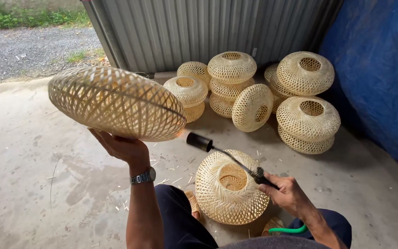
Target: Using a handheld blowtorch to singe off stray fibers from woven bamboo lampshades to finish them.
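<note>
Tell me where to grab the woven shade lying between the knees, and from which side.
Take the shade by the rim of its round opening, coming from above. The opening faces up and toward the wall, so fingers can probably hook inside it. The bulging woven sides look too wide for one hand, and the torch wand crosses over it.

The left hand (124, 146) holds a woven shade (116, 103) up from below, tilted. The right hand (287, 193) grips a torch (229, 157), its black nozzle near that shade. Another shade (229, 188) lies on the floor (33, 184) between the knees; more (254, 92) are piled by the metal wall (199, 27)
</note>
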